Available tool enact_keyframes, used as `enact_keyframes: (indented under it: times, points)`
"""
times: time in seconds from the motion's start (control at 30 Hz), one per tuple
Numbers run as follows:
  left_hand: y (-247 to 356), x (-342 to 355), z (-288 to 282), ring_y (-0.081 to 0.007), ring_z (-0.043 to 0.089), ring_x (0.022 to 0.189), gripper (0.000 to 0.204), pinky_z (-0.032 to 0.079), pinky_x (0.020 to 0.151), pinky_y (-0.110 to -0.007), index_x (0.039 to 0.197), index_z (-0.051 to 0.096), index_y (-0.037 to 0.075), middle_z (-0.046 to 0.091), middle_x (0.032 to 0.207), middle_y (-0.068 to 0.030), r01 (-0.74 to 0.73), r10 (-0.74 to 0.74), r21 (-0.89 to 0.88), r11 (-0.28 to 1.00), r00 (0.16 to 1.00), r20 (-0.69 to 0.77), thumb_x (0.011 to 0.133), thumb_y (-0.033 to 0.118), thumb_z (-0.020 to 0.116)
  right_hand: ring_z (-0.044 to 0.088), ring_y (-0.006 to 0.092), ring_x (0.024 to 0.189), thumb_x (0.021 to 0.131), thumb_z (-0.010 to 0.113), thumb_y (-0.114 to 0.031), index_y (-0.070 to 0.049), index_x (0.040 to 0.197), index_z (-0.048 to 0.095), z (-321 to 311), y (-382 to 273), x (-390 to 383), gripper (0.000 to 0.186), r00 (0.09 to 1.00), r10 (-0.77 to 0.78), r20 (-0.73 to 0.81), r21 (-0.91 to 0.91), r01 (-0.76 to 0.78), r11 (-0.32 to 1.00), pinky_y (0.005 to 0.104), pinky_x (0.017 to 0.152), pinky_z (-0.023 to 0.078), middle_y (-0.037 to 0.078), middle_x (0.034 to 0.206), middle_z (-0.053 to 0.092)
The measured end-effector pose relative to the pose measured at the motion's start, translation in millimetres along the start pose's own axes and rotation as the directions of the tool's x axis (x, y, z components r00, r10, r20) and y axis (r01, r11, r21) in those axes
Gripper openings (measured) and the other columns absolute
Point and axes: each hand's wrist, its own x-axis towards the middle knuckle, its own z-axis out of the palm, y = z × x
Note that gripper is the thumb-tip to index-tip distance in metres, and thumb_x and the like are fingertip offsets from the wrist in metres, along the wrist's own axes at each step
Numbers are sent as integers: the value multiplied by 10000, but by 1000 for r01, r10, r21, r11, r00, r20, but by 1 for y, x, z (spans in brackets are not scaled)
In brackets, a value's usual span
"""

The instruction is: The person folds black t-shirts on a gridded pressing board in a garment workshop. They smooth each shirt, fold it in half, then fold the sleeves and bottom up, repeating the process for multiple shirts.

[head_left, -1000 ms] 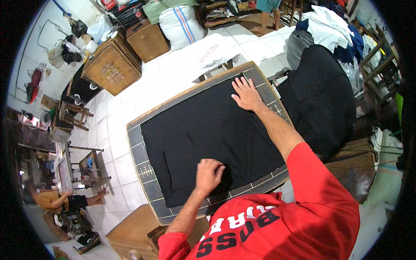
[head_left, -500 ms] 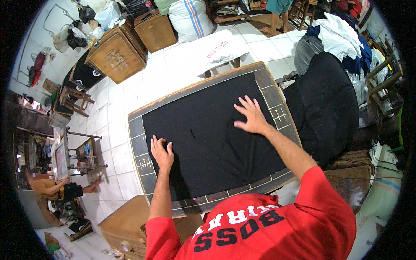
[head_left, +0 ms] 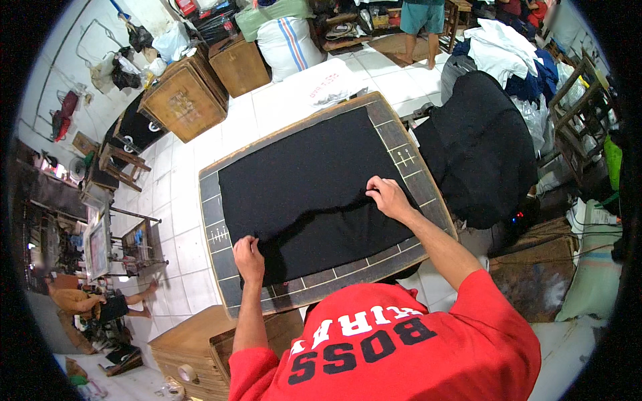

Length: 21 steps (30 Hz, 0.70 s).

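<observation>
Where the white tiled floor (head_left: 180, 174) opens up among the clutter, a dark board (head_left: 414, 175) marked with pale grid lines lies tilted across the middle of the view, and a black cloth (head_left: 307, 180) is spread flat over nearly all of it, leaving only a border of gridded squares bare. Wooden crates (head_left: 187, 100) and a striped white sack (head_left: 287, 43) stand beyond the board's far edge, a heap of black fabric (head_left: 478, 147) slumps just beside its right edge, and a pile of white and blue garments (head_left: 508, 53) lies farther back. Another person sits low at the left rim (head_left: 87, 304). Both arms reach out from the red shirt (head_left: 401, 347). The left hand (head_left: 249, 257) is closed on the cloth's near left corner, pinching the edge. The right hand (head_left: 388, 197) curls its fingers into the cloth near the right edge, bunching a small fold there.
</observation>
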Motion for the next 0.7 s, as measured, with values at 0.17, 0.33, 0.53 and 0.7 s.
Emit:
enact_keyframes:
  times: [0.17,0.33,0.53,0.7]
  points:
    - [8,-66,-50,-392,654,1000,189,489,966,-483,1095,674,26,693,1009,-170,43,-43,12,999,999,4,907,11,684,662,354,957,896,744,-180,-126,1182,687,-33,-13,-50,297,990,57,127,-13,-55,998,462,929,486,138,934,698]
    - [22,-112,-84,-372,660,975,173,489,918,-469,1007,673,11,690,946,-161,108,-103,-46,993,991,89,840,-13,713,723,361,976,857,751,-144,-48,1046,751,-61,-28,-89,212,957,74,279,110,-109,988,417,858,556,189,1014,753]
    - [39,-148,-109,-357,654,919,167,478,896,-474,974,675,17,692,923,-137,67,-56,-66,996,985,162,815,-17,711,753,286,872,828,770,-116,-15,1012,761,-92,-41,-141,210,845,158,511,-7,-180,984,382,795,562,150,918,774]
    - [48,-194,-135,-347,653,906,159,471,883,-474,971,680,28,697,911,-131,89,-79,-38,995,974,214,816,-5,701,745,323,885,815,796,-162,-41,1031,771,-96,-48,-183,249,745,199,636,-101,-175,979,402,787,569,172,923,766]
